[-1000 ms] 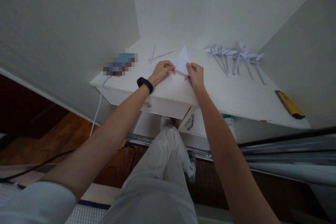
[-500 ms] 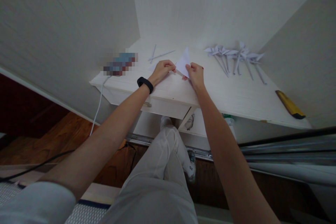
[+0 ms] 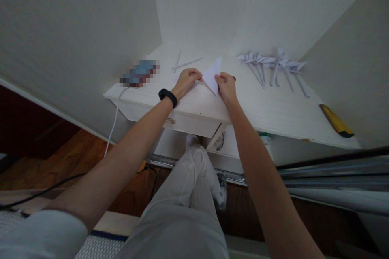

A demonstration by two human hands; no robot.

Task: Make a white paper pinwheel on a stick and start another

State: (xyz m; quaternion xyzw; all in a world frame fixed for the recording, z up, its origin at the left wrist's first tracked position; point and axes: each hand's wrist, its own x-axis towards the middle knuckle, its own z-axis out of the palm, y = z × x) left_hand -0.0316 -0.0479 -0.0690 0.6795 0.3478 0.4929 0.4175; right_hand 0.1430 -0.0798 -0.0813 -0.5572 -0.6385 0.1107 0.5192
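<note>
A white folded paper triangle point(image 3: 212, 75) is held up just above the white desk point(image 3: 194, 105), one corner pointing away from me. My right hand point(image 3: 227, 85) pinches its right side between thumb and fingers. At the left corner, the fingertips of my left hand point(image 3: 189, 81) are pinched on the paper too. A black band point(image 3: 168, 97) circles my left wrist. Behind my left hand lie thin rolled paper sticks point(image 3: 188, 63), two of them crossing. Part of another pale paper piece shows beside that hand, mostly hidden.
Several pinwheel-like folded papers on sticks point(image 3: 275, 62) lie in a row at the back right. A yellow and black cutter point(image 3: 336, 120) rests near the right edge. A blurred-out device point(image 3: 139, 73) with a white cable point(image 3: 114, 119) sits at the left. Walls enclose the desk.
The paper triangle has turned a little, its far tip shifting right and its lower corner now showing below my right thumb. Both hands stay almost in place.
</note>
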